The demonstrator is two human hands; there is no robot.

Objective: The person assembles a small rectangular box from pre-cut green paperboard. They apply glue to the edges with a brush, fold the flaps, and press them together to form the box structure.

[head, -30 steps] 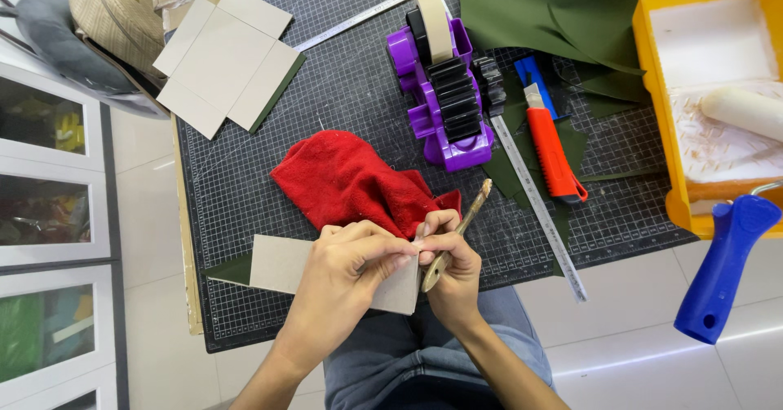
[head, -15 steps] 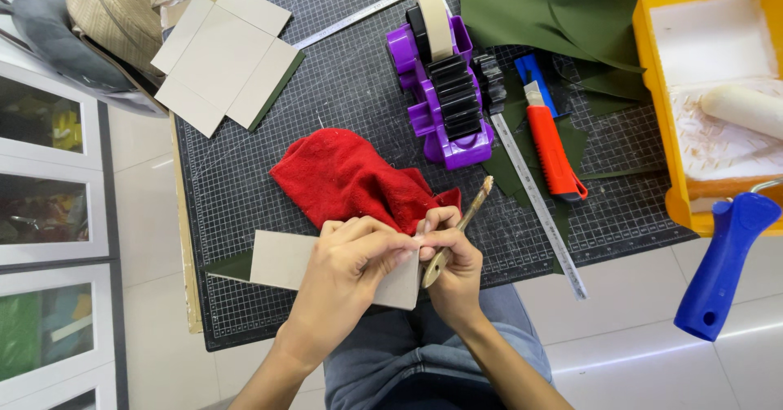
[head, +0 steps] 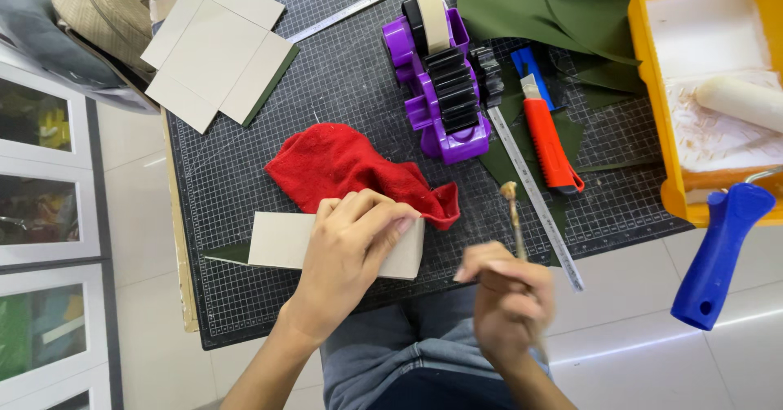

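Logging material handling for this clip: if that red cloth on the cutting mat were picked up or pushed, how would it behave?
The red cloth lies crumpled in soft folds, so it would probably droop limply when lifted. Its fuzzy surface suggests it would bunch up rather than slide on the cutting mat. It looks light and not fragile.

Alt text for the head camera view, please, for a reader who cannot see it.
The left hand presses a grey cardboard strip flat on a dark cutting mat, while the right hand holds a thin wooden brush just off the mat's near edge. A red cloth lies behind the strip, with a purple tape dispenser further back.
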